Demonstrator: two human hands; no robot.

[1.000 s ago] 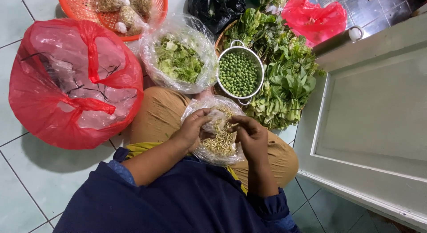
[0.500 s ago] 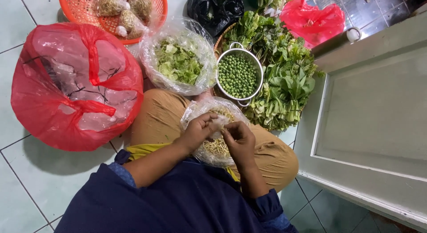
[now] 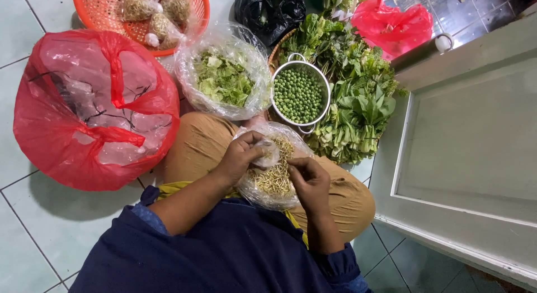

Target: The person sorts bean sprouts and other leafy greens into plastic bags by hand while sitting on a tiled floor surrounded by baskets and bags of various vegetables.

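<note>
A crinkled clear plastic bag of pale, stringy bean sprouts rests on the person's lap; the left hand pinches its bunched rim, and the right hand has fingertips pressed together over the sprouts. Beyond stand a round metal colander of smooth green peas, leafy greens and a glossy red plastic bag.

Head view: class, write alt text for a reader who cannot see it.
Seen from above, a seated person's left hand and right hand work in a clear bag of bean sprouts on their lap. Around it lie a colander of green peas, leafy greens and a red plastic bag.
</note>
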